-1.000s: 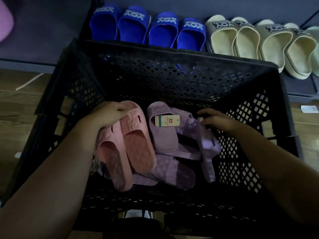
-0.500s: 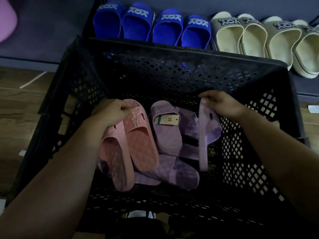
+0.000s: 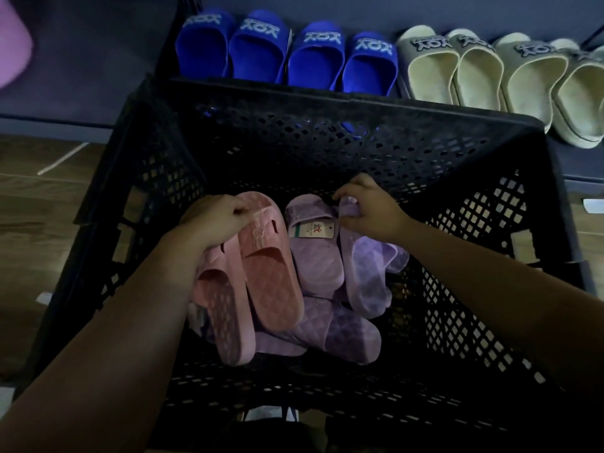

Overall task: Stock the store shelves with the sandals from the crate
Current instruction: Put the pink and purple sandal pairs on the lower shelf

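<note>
Pink sandals [image 3: 261,273] | left hand [image 3: 212,220] fingers grip them | right hand [image 3: 366,214] fingers seemingly pinch purple sandal [image 3: 362,266]

**Floor.** Brown wood-plank floor [image 3: 39,223], matt, boards running left to right, visible at both sides of the frame. Lying on it are a thin pale strip [image 3: 62,158] set slantwise at left, a small white scrap [image 3: 42,297] lower left, and a white slip of paper [image 3: 593,206] at the right edge.

**Furniture.** Low dark grey shelf board [image 3: 81,76] across the top, its front edge a lighter band just above the floor. A black upright post [image 3: 170,37] rises from it. A pink rounded object [image 3: 13,50], cut by the frame, shows at the upper left.

**Light.** Dim, cool, bluish.
</note>
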A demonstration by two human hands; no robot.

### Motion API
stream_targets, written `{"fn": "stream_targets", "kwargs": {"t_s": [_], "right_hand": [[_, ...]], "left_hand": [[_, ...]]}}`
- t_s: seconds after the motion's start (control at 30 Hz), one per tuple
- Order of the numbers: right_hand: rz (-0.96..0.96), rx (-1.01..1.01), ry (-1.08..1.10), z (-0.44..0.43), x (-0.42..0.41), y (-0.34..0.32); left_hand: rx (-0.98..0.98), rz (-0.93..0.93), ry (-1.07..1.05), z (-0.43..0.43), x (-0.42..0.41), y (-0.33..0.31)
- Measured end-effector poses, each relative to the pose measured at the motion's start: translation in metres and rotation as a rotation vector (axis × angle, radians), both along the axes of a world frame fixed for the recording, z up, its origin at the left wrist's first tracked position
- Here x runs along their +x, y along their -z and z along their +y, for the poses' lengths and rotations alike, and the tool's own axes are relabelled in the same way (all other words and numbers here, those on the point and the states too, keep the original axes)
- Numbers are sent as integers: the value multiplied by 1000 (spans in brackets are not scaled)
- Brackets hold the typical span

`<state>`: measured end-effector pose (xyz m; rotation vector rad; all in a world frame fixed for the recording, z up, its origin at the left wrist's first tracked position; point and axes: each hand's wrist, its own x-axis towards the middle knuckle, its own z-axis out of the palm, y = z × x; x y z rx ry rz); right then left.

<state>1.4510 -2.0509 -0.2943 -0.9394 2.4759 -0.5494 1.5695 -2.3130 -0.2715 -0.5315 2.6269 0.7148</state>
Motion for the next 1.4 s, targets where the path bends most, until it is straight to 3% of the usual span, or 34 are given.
{"fn": "stream_targets", "kwargs": {"t_s": [0.27,0.4,0.57,0.67,0.83,1.0,1.2,1.4], "right_hand": [[-202,223,-165,-45,-6,10],[-90,274,-275,-54,-10,14],[-198,293,-85,-43,-17,9],[-249,205,20,-24,-10,-26],[-182,170,44,9,11,-102],[-121,155,201,30,30,-195],[-174,125,383,62,35,-333],[-243,-28,670,111,41,-464]], "left_hand": [[-9,3,39,0,0,1],[13,-2,37,-1,0,5],[39,7,58,1,5,0],[65,0,70,2,13,-23],[46,-49,144,16,21,-96],[-76,82,138,30,21,-194],[-117,179,119,50,5,-331],[-112,243,76,101,-25,-464]]}}
